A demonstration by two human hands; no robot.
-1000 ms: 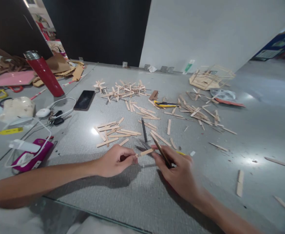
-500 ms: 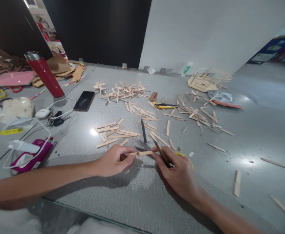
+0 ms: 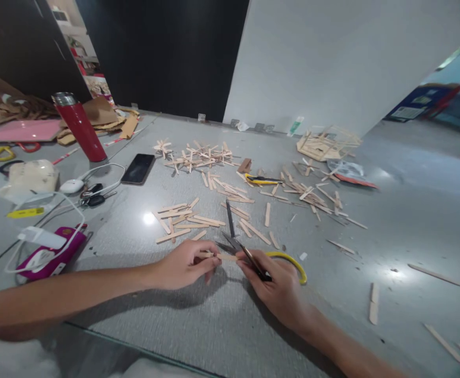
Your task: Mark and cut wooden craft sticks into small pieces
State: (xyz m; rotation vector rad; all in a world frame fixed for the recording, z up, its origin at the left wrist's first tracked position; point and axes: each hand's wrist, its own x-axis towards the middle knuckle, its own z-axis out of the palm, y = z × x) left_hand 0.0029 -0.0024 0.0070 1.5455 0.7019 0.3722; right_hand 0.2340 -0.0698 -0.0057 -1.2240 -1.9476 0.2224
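Observation:
My left hand [image 3: 190,265] pinches a thin wooden craft stick [image 3: 227,257] between thumb and fingertips. In my right hand [image 3: 275,281] is a slim dark pen-like tool [image 3: 255,264], slanting up and left; its exact kind is unclear. The right fingertips also meet the right end of the stick. Scissors with a yellow handle [image 3: 298,266] lie on the table, partly hidden by my right hand, their blades crossing just beyond the stick. A black pencil-like rod [image 3: 230,219] rests past the blades. Loose craft sticks [image 3: 182,218] lie beyond my left hand.
More stick heaps [image 3: 204,156] spread behind, with a yellow utility knife [image 3: 263,180] and a wooden stick frame [image 3: 326,144]. At left are a phone [image 3: 138,169], red bottle [image 3: 81,128], keys [image 3: 94,197], and purple power bank [image 3: 52,254] with white cables. The table's glass edge [image 3: 135,346] runs below.
Both hands have shifted slightly down, and the stick now shows less between them. More of the yellow scissors handle is visible. The camera view has turned a little.

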